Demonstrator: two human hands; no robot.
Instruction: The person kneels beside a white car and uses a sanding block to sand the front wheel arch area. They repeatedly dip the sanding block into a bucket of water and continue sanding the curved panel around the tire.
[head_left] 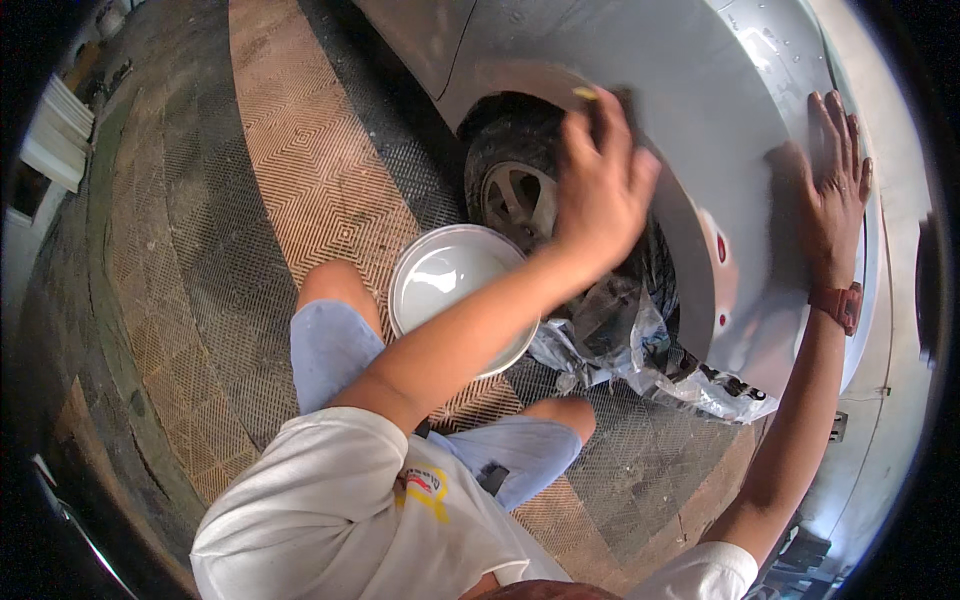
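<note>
The left hand (600,185) is clenching a dark sanding pad (612,100) with a yellow edge, pressing it against the grey car fender (700,110) at the wheel-arch lip, just above the tyre (505,140). The right hand (835,185) is lying flat and released on the same panel, bracing. Pressing unevenly on the curved lip is likely risking cutting through the coating there. Nearer the knees, a white bucket of water (445,280) is sitting on the grated floor (300,150); a shifting knee could be tipping it.
</note>
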